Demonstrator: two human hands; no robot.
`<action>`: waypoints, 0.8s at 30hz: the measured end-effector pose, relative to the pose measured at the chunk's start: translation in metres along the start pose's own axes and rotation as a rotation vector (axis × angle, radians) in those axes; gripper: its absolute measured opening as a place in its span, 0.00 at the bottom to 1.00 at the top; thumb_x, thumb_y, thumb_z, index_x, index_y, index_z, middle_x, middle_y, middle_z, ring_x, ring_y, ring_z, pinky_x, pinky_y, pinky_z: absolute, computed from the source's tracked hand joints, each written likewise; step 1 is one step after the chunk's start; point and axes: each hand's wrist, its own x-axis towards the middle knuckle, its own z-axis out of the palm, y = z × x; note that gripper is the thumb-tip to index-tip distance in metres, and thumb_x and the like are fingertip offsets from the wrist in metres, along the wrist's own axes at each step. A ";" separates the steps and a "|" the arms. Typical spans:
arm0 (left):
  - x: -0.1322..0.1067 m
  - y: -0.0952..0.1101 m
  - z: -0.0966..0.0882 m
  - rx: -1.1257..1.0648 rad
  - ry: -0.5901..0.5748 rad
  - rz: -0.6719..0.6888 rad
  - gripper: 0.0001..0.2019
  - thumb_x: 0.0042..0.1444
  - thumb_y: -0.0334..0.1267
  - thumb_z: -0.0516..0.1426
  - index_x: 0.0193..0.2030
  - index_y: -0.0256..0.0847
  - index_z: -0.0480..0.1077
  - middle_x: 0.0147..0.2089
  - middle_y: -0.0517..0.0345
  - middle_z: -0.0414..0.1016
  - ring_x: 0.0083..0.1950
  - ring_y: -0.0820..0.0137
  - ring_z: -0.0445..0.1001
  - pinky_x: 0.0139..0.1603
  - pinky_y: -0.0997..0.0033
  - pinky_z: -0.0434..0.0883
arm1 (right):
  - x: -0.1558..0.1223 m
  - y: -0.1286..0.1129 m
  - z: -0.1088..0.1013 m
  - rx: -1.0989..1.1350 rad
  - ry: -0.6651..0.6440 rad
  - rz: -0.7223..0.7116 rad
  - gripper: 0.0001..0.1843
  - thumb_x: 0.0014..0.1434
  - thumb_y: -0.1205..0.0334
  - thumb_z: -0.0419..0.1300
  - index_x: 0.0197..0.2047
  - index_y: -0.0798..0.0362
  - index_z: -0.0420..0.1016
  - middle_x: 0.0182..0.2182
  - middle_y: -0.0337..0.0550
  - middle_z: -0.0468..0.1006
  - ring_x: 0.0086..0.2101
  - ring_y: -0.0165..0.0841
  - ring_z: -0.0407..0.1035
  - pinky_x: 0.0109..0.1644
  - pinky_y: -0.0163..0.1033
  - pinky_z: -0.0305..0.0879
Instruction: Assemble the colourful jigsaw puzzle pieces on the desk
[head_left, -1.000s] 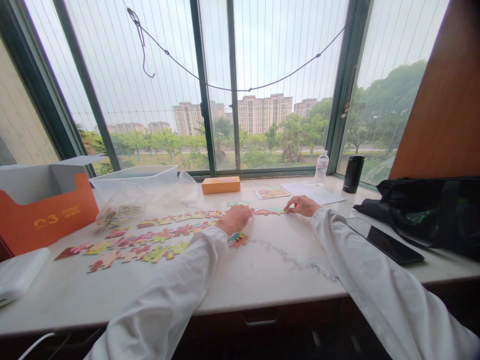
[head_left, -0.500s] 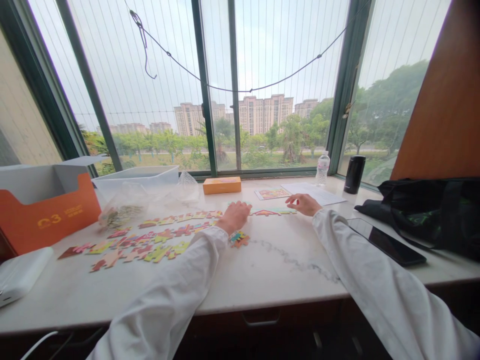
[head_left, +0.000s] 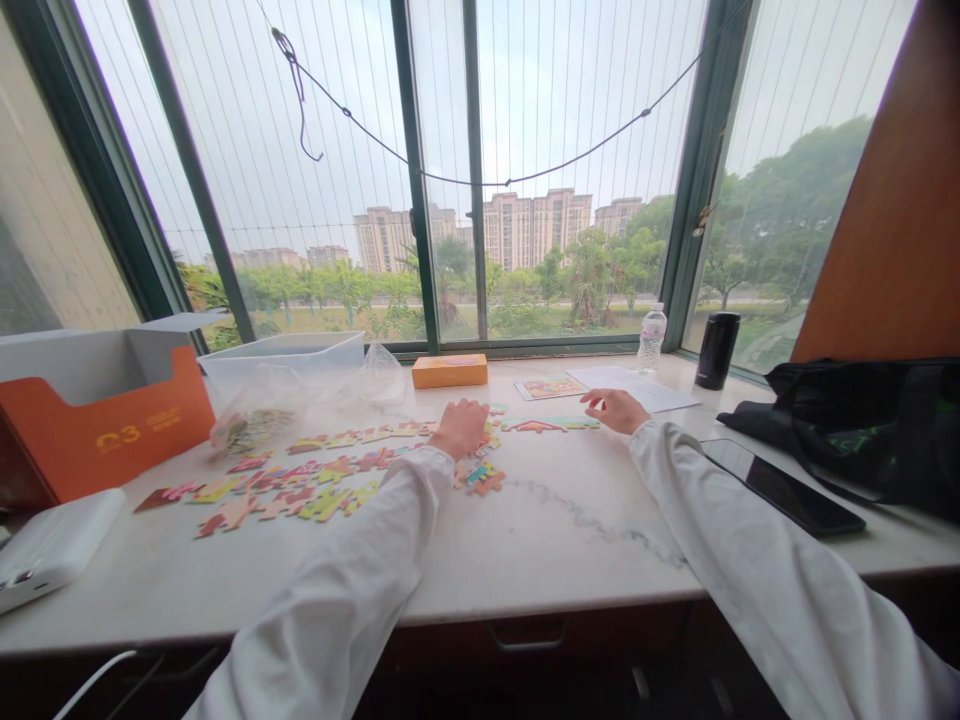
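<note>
My left hand [head_left: 459,430] is bent over the jigsaw pieces [head_left: 480,475] in the middle of the table, palm down; its fingertips point away and are hidden. Just right of it runs a joined strip of jigsaw pieces [head_left: 544,424] with a red roof shape. At the strip's right end rests my right hand [head_left: 619,411], fingers loosely curved and apart, nothing visible in them. Rows of loose jigsaw pieces [head_left: 330,500] spread to the left, partly behind my left sleeve. Beyond the strip lies a small picture card [head_left: 547,387].
An orange box [head_left: 161,415], a clear plastic bin [head_left: 300,355] and a bag of pieces [head_left: 259,430] stand left. A small orange box [head_left: 450,370] sits by the window. Rightward are a bottle [head_left: 652,335], black tumbler [head_left: 717,350], phone [head_left: 780,485] and black bag [head_left: 862,425].
My left hand has drawn slightly left relative to the strip, uncovering colourful pieces at its right side. My right hand stays by the strip's end. The whole view has shifted a little.
</note>
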 end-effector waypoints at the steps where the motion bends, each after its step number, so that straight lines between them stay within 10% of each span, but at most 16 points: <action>1: 0.000 -0.005 0.001 -0.003 -0.007 -0.020 0.16 0.59 0.25 0.50 0.52 0.38 0.70 0.50 0.44 0.74 0.55 0.57 0.70 0.55 0.54 0.67 | 0.000 0.000 0.000 0.007 0.013 0.004 0.13 0.55 0.59 0.60 0.44 0.45 0.79 0.36 0.36 0.82 0.32 0.31 0.73 0.41 0.37 0.67; 10: 0.001 -0.050 0.027 -0.101 -0.044 -0.178 0.19 0.62 0.30 0.51 0.59 0.41 0.66 0.54 0.44 0.74 0.59 0.57 0.69 0.57 0.55 0.66 | 0.000 -0.008 0.005 0.021 0.085 -0.102 0.13 0.56 0.59 0.59 0.45 0.45 0.78 0.37 0.37 0.81 0.30 0.30 0.71 0.40 0.37 0.67; 15: 0.015 -0.053 0.044 -0.208 -0.010 -0.208 0.23 0.68 0.40 0.45 0.69 0.44 0.53 0.63 0.45 0.67 0.65 0.60 0.63 0.60 0.58 0.63 | -0.005 -0.032 0.016 0.008 0.020 -0.201 0.12 0.58 0.59 0.58 0.45 0.46 0.77 0.39 0.39 0.80 0.32 0.31 0.71 0.42 0.38 0.67; 24: 0.021 -0.056 0.046 -0.259 -0.018 -0.220 0.25 0.63 0.48 0.51 0.65 0.43 0.60 0.64 0.45 0.66 0.65 0.58 0.63 0.60 0.61 0.63 | -0.010 -0.073 0.023 0.012 -0.035 -0.332 0.12 0.62 0.53 0.58 0.46 0.45 0.77 0.40 0.40 0.79 0.34 0.32 0.73 0.44 0.40 0.66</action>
